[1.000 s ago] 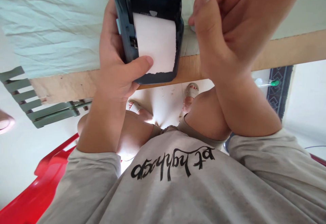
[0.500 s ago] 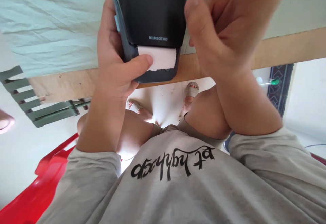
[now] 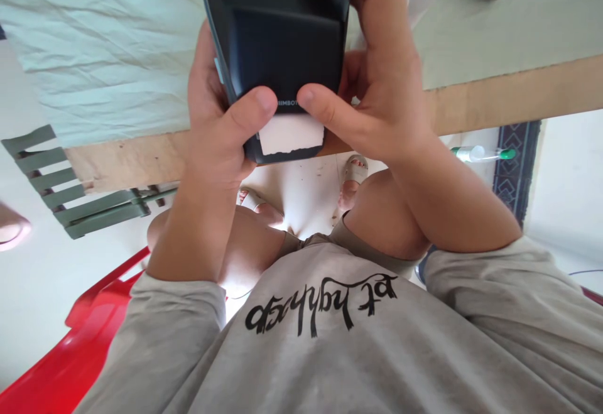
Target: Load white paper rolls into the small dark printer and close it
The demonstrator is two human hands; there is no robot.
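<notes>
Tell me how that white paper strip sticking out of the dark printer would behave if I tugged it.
The paper strip looks thin, so probably floppy. Its ragged edge suggests it tears easily. The printer, gripped by the left hand and right hand, likely stays put.

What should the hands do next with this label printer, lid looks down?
Probably press both thumbs down once more to seat the lid: the left hand and right hand grip the label printer, thumbs on the lid's front edge, and the paper strip pokes out beneath it.

A pale cloth [image 3: 94, 56] covers the wooden table [image 3: 518, 97]. A red chair [image 3: 70, 351] and a green slatted chair [image 3: 70, 194] stand nearby. A green-capped bottle [image 3: 480, 153] lies on the floor.
</notes>
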